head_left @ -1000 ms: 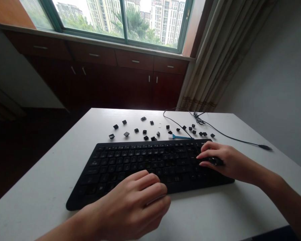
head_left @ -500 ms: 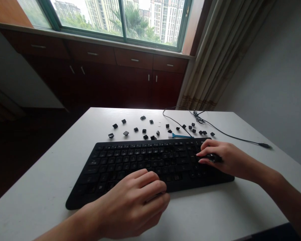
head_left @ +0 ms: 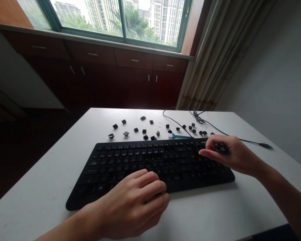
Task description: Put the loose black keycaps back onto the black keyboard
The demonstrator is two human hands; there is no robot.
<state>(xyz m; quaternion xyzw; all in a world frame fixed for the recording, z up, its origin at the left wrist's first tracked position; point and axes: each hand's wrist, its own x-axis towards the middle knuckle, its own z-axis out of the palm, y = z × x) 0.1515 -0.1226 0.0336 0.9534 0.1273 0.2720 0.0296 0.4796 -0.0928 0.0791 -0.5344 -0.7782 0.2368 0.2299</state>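
A black keyboard [head_left: 130,167] lies across the white table, with dark gaps where several keycaps are off. My left hand [head_left: 137,201] rests at its front edge, fingers curled together over the rim; the fingertips are hidden. Over the number pad at the right end, my right hand [head_left: 230,152] is closed around a black-handled tool [head_left: 221,148]. Only the rounded dark end of that tool shows clearly, and its tip cannot be made out. Several loose black keycaps [head_left: 125,133] are scattered behind the keyboard.
A small blue brush [head_left: 180,136] with white bristles lies just behind the keyboard. The keyboard's cable [head_left: 233,136] loops over the back of the white table [head_left: 52,167] and ends in a plug [head_left: 265,145] at the right. A dark flat object [head_left: 268,234] shows at the lower right.
My right hand has lifted slightly and shifted right with the tool, its fingers curling in and turning the handle. The left hand and keyboard have stayed put.
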